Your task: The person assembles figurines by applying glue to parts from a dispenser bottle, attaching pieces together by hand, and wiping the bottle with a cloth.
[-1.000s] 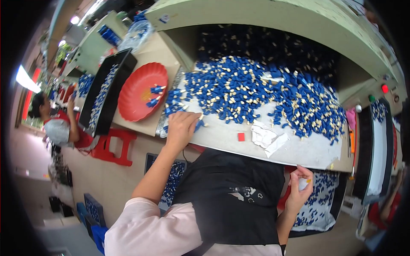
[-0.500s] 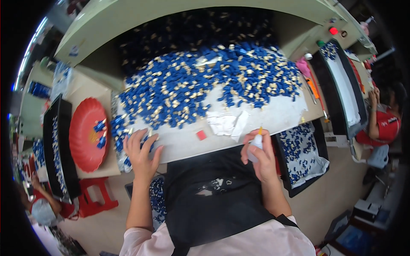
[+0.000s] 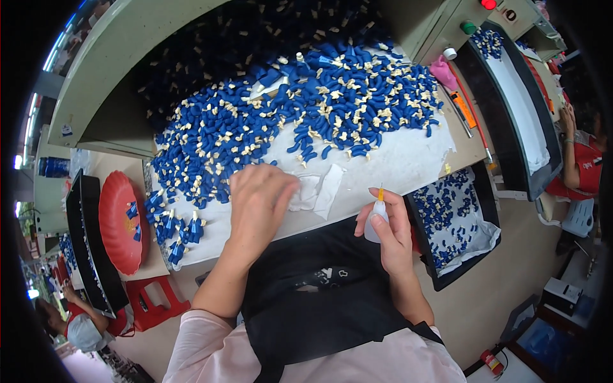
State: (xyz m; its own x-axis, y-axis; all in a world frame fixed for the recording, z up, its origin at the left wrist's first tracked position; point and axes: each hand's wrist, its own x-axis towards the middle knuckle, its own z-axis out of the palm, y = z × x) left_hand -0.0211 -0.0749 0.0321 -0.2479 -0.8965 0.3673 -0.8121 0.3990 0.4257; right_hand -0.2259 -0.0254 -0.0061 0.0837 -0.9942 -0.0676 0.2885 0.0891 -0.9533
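Note:
My right hand [image 3: 394,233] holds a small white squeeze bottle [image 3: 373,228] upright at the table's front edge; its yellow nozzle ends in a thin tip. Over the white table sheet, beside the near edge of the pile, is my left hand [image 3: 258,204]. Its back faces up, the fingers bend downward and blur, and their tips are hidden, so a hold cannot be made out. A large pile of small blue curved pieces with cream ends [image 3: 357,96] covers the far part of the table. Crumpled white paper [image 3: 328,191] lies between my hands.
A red scalloped dish [image 3: 118,236] stands left, beside several blue pieces [image 3: 185,226]. Black trays flank the table; the lower right tray [image 3: 440,277] holds blue pieces. An orange cutter [image 3: 464,110] and a red-handled brush [image 3: 471,115] lie right. People sit at both sides.
My left hand has moved right and farther in, away from the group of pieces at the left; the red square is out of sight. My right hand keeps the bottle. The view has shifted.

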